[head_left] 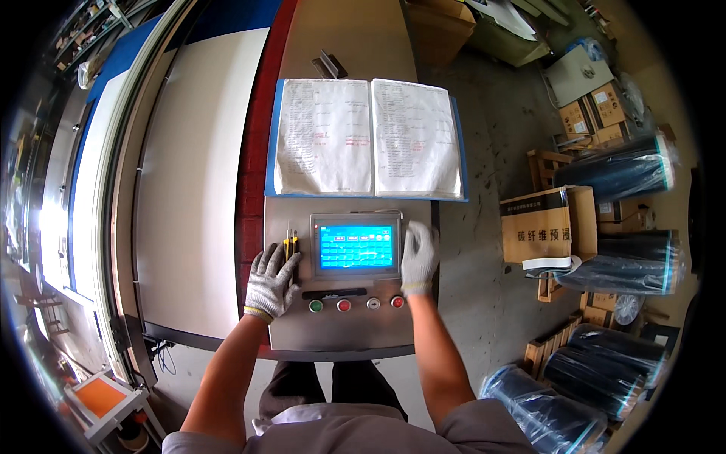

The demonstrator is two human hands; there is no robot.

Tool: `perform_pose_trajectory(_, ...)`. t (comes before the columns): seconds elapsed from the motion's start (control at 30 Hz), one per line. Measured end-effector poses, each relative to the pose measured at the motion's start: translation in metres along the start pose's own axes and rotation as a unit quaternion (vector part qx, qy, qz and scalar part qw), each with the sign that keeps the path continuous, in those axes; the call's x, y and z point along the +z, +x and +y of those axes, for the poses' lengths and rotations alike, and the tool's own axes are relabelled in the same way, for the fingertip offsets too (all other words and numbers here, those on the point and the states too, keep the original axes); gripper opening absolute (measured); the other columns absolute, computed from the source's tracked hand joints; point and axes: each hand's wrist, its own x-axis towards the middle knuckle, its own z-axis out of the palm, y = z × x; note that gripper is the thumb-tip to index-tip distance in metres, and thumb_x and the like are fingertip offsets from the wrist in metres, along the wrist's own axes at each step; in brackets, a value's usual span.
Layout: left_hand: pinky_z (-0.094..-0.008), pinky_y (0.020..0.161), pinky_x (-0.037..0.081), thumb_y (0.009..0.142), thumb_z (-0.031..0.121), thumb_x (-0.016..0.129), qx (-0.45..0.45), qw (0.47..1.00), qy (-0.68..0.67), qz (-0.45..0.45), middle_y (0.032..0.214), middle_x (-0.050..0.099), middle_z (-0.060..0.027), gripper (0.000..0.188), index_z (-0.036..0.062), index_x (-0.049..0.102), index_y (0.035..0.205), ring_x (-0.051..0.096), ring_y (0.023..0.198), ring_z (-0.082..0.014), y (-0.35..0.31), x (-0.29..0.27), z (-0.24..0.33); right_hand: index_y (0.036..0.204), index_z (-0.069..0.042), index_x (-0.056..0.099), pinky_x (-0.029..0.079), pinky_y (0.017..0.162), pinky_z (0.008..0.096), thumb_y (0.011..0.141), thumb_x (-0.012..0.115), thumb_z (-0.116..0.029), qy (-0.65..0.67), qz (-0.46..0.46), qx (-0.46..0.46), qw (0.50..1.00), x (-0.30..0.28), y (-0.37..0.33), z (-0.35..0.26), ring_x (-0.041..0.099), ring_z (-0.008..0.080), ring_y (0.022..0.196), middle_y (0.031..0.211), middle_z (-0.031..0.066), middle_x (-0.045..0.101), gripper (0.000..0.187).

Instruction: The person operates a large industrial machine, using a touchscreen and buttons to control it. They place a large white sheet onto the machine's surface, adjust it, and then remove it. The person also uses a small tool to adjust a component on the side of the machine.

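Observation:
My left hand (271,286), in a light grey knit glove, lies with its fingers apart at the left edge of a metal control panel (302,333). Just beyond its fingertips stand slim yellow-handled tools (291,244). My right hand (420,259), gloved the same way, rests along the right side of a lit blue touchscreen (357,247). Its fingers reach forward, slightly bent, and nothing shows in them. Below the screen are a dark pen-like bar (334,293), a green button (316,306), two red buttons (344,306) and a key switch (373,303).
An open blue folder with written sheets (325,136) lies beyond the screen, a small dark metal bracket (330,65) behind it. On the left runs a long pale machine bed (193,189). Cardboard boxes (537,227) and plastic-wrapped dark rolls (616,170) stand at right.

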Motion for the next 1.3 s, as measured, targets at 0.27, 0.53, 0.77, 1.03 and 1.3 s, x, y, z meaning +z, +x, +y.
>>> perform_pose_trajectory(0.27, -0.0553, 0.114, 0.024, 0.079, 0.038, 0.062, 0.001, 1.000, -0.012, 0.005, 0.147, 0.039, -0.0217, 0.069, 0.0213, 0.046, 0.144, 0.034, 0.138, -0.0414, 0.002, 0.000, 0.005, 0.093, -0.010, 0.063, 0.044, 0.067, 0.0444, 0.083, 0.065, -0.013, -0.087, -0.199, -0.156, 0.964, -0.043, -0.166, 0.006, 0.055, 0.0293, 0.077, 0.088, 0.0081, 0.056, 0.010)
perform_pose_trajectory(0.53, -0.0540, 0.115, 0.024, 0.080, 0.036, 0.065, -0.011, 1.000, 0.010, 0.001, 0.147, 0.040, -0.0209, 0.068, 0.0200, 0.046, 0.143, 0.034, 0.138, -0.0402, -0.002, 0.002, 0.007, 0.096, -0.012, 0.062, 0.045, 0.067, 0.0442, 0.082, 0.064, -0.017, -0.217, -0.181, -0.188, 0.941, -0.038, -0.178, 0.016, 0.056, 0.0285, 0.076, 0.085, 0.0069, 0.055, 0.014)
perform_pose_trajectory(0.77, -0.0531, 0.114, 0.025, 0.082, 0.035, 0.065, -0.004, 1.000, 0.013, 0.013, 0.145, 0.042, -0.0214, 0.068, 0.0207, 0.044, 0.145, 0.036, 0.137, -0.0399, -0.007, -0.003, 0.009, 0.100, -0.012, 0.062, 0.046, 0.072, 0.0467, 0.082, 0.064, -0.018, -0.231, -0.164, -0.197, 0.939, -0.032, -0.187, 0.021, 0.056, 0.0317, 0.080, 0.089, 0.0099, 0.055, 0.019)
perform_pose_trajectory(1.03, -0.0515, 0.116, 0.021, 0.084, 0.040, 0.063, -0.006, 0.996, -0.025, 0.087, 0.153, 0.033, -0.0202, 0.074, 0.0184, 0.037, 0.150, 0.032, 0.139, -0.0399, -0.023, -0.006, 0.004, 0.113, -0.012, 0.058, 0.044, 0.077, 0.0509, 0.083, 0.061, -0.017, -0.316, -0.145, -0.144, 0.926, -0.026, -0.195, 0.016, 0.055, 0.0349, 0.086, 0.101, 0.0124, 0.053, 0.031)
perform_pose_trajectory(1.3, -0.0455, 0.111, 0.035, 0.080, 0.016, 0.071, -0.030, 0.966, -0.244, 0.077, 0.144, 0.045, -0.0202, 0.068, 0.0082, 0.046, 0.142, 0.045, 0.132, -0.0373, -0.178, -0.211, 0.028, 0.101, -0.013, 0.058, 0.043, 0.080, 0.0511, 0.088, 0.058, -0.019, -0.402, 0.033, -0.028, 0.915, 0.021, -0.244, -0.009, 0.055, 0.0367, 0.092, 0.098, 0.0146, 0.056, 0.015)
